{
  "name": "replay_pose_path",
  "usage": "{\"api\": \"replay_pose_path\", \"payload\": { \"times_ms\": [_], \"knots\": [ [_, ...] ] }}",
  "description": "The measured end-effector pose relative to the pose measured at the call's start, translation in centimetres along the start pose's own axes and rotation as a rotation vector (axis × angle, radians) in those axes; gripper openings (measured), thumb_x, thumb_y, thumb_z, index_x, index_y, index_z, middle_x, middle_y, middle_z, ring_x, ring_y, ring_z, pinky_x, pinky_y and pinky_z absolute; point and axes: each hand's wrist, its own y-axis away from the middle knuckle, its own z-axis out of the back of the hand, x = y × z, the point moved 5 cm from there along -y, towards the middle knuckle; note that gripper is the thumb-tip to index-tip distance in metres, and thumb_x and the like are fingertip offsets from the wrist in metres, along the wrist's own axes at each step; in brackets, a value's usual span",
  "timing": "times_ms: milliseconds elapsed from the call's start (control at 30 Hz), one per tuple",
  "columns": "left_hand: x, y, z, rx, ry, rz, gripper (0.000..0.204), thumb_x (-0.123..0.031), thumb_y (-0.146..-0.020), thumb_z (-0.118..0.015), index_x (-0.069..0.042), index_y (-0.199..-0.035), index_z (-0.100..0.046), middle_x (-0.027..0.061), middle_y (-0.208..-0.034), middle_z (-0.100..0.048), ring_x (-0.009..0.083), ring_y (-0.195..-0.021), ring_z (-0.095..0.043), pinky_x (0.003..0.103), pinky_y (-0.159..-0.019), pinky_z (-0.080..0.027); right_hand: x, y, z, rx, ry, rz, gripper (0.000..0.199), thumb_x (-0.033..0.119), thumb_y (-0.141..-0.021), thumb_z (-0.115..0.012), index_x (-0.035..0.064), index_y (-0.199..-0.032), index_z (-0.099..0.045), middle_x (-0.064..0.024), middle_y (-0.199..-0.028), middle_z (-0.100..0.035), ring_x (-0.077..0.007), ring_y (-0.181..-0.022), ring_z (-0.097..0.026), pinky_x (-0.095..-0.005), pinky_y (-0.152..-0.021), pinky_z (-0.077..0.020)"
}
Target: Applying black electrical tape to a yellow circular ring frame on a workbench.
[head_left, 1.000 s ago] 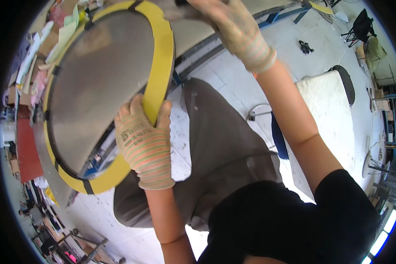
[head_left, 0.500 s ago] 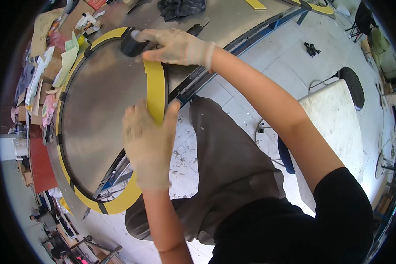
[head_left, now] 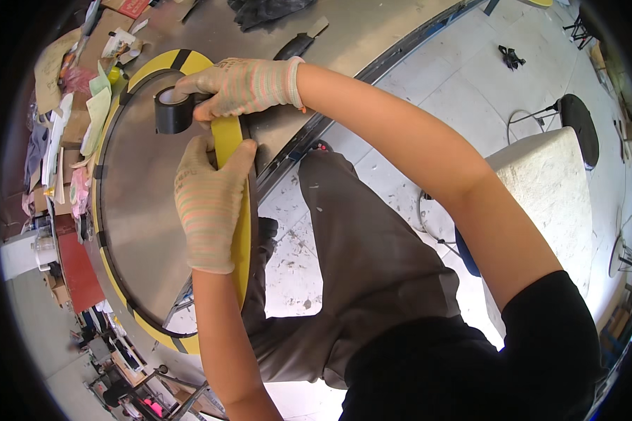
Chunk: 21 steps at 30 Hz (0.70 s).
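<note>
Yellow flat ring (head_left: 244, 242), crossed at intervals by black tape strips (head_left: 181, 59), lies over metal tabletop (head_left: 372, 42), lower part reaching past table's edge. Left hand (head_left: 211, 200) (striped knit glove) grips ring's right side, thumb spread to outer edge, fingers on inner side. Right hand (head_left: 239, 88), gloved likewise, half-closed, pinches black tape roll (head_left: 173, 119) near ring's upper inner edge. Crumpled black sheet (head_left: 267, 12) on tabletop beyond; pale green paper (head_left: 97, 116) at left. Far right, round black stool seat (head_left: 578, 130).

A grey tabletop (head_left: 379, 35) carries a crumpled black bundle (head_left: 267, 11) and, near it, a smaller dark piece (head_left: 295, 47).
</note>
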Motion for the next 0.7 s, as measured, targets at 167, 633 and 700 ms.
{"api": "replay_pose_path", "payload": {
  "times_ms": [167,633,700],
  "knots": [
    [-1.4,1.0,0.2,-0.079,-0.342,-0.004,0.055,-0.051,-0.084,-0.071,-0.001,-0.106,-0.068,0.017,-0.098,-0.072,0.037,-0.094,-0.069,0.045,-0.086,-0.052,0.3,0.5,0.3,0.0,0.003,-0.069,0.05,0.026,-0.097,-0.066,0.0216,-0.145,-0.055,-0.0054,-0.101,-0.072,-0.0199,-0.088,-0.063,-0.0349,-0.085,-0.0504],
    [2.3,11.9,5.7,-0.427,-0.177,-0.488,0.051,-0.034,-0.097,-0.064,0.003,-0.132,-0.06,0.0219,-0.131,-0.063,0.0411,-0.12,-0.06,0.046,-0.103,-0.045,0.1,0.0,0.0,-0.058,0.189,0.029,0.065,0.042,-0.09,-0.059,0.0266,-0.153,-0.05,-0.0015,-0.111,-0.075,-0.0217,-0.115,-0.065,-0.0329,-0.106,-0.0445],
    [4.0,15.9,3.1,-0.304,-0.529,-0.479,0.051,-0.015,-0.096,-0.066,0.001,-0.142,-0.053,0.0199,-0.146,-0.055,0.037,-0.135,-0.053,0.048,-0.112,-0.041,-0.5,0.0,0.3,-0.083,0.186,0.044,0.057,0.039,-0.092,-0.065,0.0161,-0.144,-0.06,-0.0008,-0.105,-0.075,-0.0192,-0.11,-0.067,-0.0315,-0.1,-0.0491]
  ]
}}
